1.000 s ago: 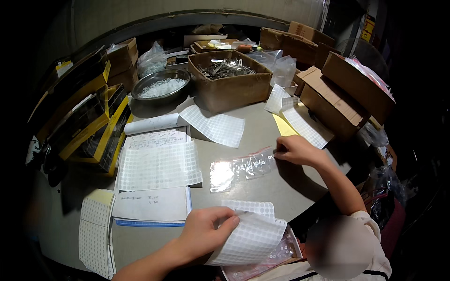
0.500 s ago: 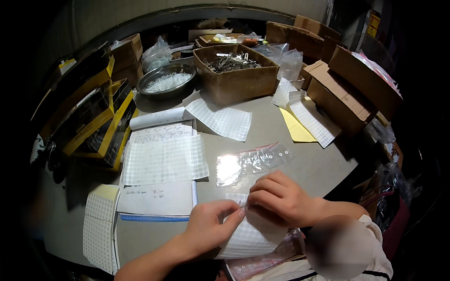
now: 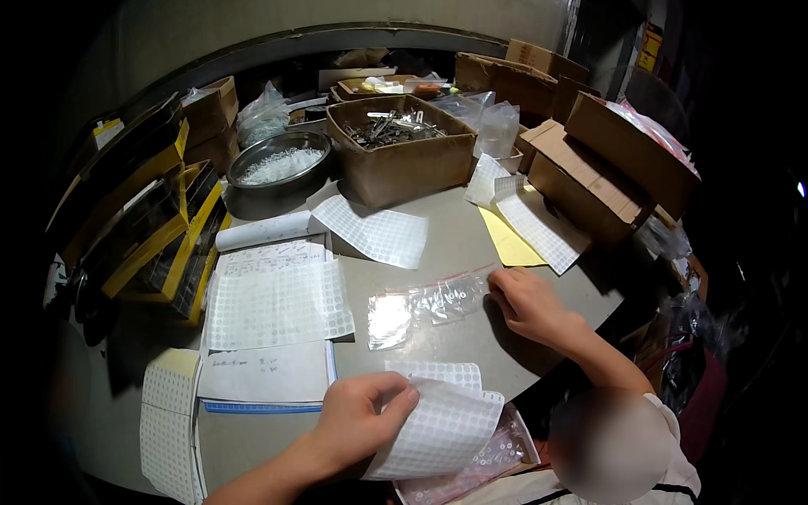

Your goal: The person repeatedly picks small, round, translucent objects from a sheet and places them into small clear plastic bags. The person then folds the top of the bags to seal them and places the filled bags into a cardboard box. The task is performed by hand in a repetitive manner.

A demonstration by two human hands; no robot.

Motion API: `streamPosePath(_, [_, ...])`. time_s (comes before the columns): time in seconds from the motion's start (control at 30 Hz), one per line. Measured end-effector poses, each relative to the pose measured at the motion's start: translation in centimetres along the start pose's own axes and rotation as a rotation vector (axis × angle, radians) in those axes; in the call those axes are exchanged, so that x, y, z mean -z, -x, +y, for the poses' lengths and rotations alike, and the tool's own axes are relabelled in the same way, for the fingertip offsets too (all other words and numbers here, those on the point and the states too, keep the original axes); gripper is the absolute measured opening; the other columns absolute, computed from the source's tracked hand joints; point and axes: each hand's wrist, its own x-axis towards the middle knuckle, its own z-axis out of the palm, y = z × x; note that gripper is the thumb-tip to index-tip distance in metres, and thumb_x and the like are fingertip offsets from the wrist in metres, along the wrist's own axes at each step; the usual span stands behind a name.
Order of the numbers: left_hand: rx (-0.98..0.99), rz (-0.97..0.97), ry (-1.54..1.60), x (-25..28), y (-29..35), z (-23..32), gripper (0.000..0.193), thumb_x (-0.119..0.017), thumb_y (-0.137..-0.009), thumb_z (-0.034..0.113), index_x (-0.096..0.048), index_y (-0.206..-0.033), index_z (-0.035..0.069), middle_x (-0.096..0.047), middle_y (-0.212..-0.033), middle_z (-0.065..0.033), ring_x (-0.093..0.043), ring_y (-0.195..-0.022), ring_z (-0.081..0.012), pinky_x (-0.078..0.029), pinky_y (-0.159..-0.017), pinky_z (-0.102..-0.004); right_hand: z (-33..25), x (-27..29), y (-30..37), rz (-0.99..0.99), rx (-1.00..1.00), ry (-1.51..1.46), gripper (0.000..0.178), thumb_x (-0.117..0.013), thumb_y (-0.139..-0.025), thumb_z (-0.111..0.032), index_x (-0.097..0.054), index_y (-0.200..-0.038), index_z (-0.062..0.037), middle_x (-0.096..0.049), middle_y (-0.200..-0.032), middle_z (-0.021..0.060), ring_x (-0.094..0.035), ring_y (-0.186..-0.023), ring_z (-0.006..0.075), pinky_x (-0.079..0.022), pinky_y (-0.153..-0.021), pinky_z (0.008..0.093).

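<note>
My left hand (image 3: 362, 417) pinches a white sheet of round stickers (image 3: 450, 425) by its left edge, near the front of the table. The sheet curls, and a flap of it bends over at the top. My right hand (image 3: 530, 307) is at the right end of a row of small clear zip bags (image 3: 442, 303) with red top edges, which lie overlapping on the table. Its fingers are bent together over the last bag, and whatever is between them is hidden. Small white rings show in some bags. Below the sheet sits an open box (image 3: 522, 454) holding more bags of white rings.
On the left, another sticker sheet (image 3: 278, 303) covers a notepad (image 3: 265, 370). Behind stand a metal bowl (image 3: 282, 160) of clear small pieces and a cardboard box (image 3: 400, 164) of metal parts. Yellow-black boxes (image 3: 164, 244) line the left; cardboard boxes (image 3: 589, 181) stand at right.
My right hand has left the sticker sheet and moved away and to the right, onto the end of the bag row. My left hand still grips the sheet. The whole view has shifted slightly.
</note>
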Motion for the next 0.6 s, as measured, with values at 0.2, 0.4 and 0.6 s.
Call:
streamPosePath(0.2, [-0.042, 0.007, -0.030, 0.0, 0.2, -0.3, 0.020, -0.076, -0.097, 0.018, -0.077, -0.096, -0.002, -0.070, -0.076, -0.0001, -0.057, -0.070, -0.0052, -0.046, -0.062, -0.0248, 0.8, -0.4, -2.0, 0.085, 0.269, -0.137, 0.018, -0.064, -0.091, -0.003, -0.059, -0.108, 0.0019, -0.061, -0.128, 0.0199, -0.055, -0.125, 0.0398, -0.045, -0.107, 0.0463])
streamPosePath(0.4, [-0.060, 0.048, 0.024, -0.2, 0.2, -0.3, 0.019, -0.075, -0.098, 0.017, -0.074, -0.096, -0.002, -0.067, -0.073, 0.0015, -0.054, -0.068, -0.0045, -0.044, -0.060, -0.0244, 1.9, -2.3, -3.9, 0.179, 0.196, 0.144, 0.020, -0.074, -0.093, -0.010, -0.059, -0.104, -0.0021, -0.057, -0.134, 0.0182, -0.047, -0.131, 0.0411, -0.044, -0.110, 0.0481])
streamPosePath(0.6, [-0.137, 0.151, -0.002, 0.2, -0.1, -0.7, 0.017, -0.075, -0.094, 0.020, -0.074, -0.093, 0.002, -0.069, -0.071, -0.0071, -0.051, -0.054, -0.0096, -0.041, -0.052, -0.0287, 0.9, 0.7, -3.1, 0.160, 0.027, -0.259, 0.037, -0.082, -0.090, -0.021, -0.062, -0.115, -0.0012, -0.061, -0.121, 0.0137, -0.055, -0.118, 0.0295, -0.047, -0.101, 0.0378])
